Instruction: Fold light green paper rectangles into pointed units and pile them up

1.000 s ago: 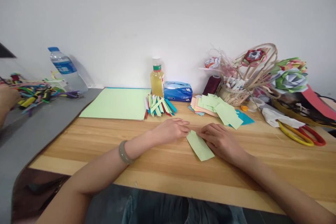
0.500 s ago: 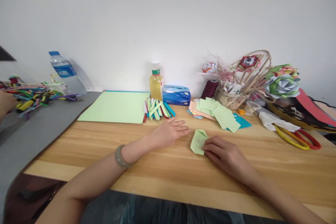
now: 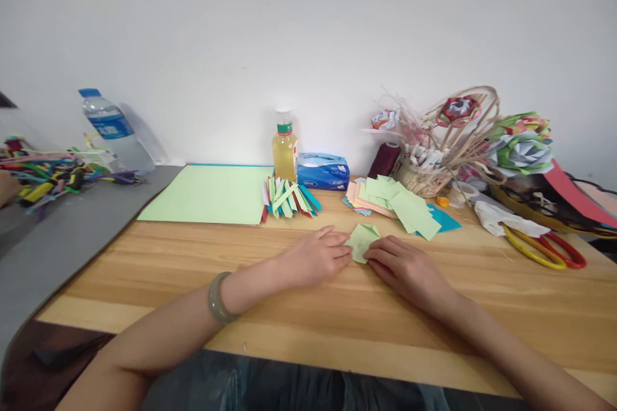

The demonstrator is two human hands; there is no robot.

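Note:
A small folded piece of light green paper [image 3: 362, 241] is on the wooden table between my hands. My right hand [image 3: 405, 263] has its fingertips together on the lower right corner of the paper, with the thumb mostly hidden. From the left, my left hand [image 3: 321, 258] reaches the paper's edge with its fingertips, fingers stretched out and slightly apart, palm down. One top corner of the paper is folded over. Behind it is a loose pile of green paper squares [image 3: 417, 209], with pink and blue sheets partly underneath.
Folded paper strips [image 3: 289, 198] lie in front of a yellow drink bottle [image 3: 285, 157] and a blue tissue pack [image 3: 322, 172]. A large green sheet [image 3: 207, 196] is at left. Scissors [image 3: 535, 249] with yellow and red handles, and a basket of paper flowers [image 3: 424, 178], are at right.
The green paper has moved slightly away from me, with my right hand on it. My left hand has shifted down and right, from beside the paper to its left edge.

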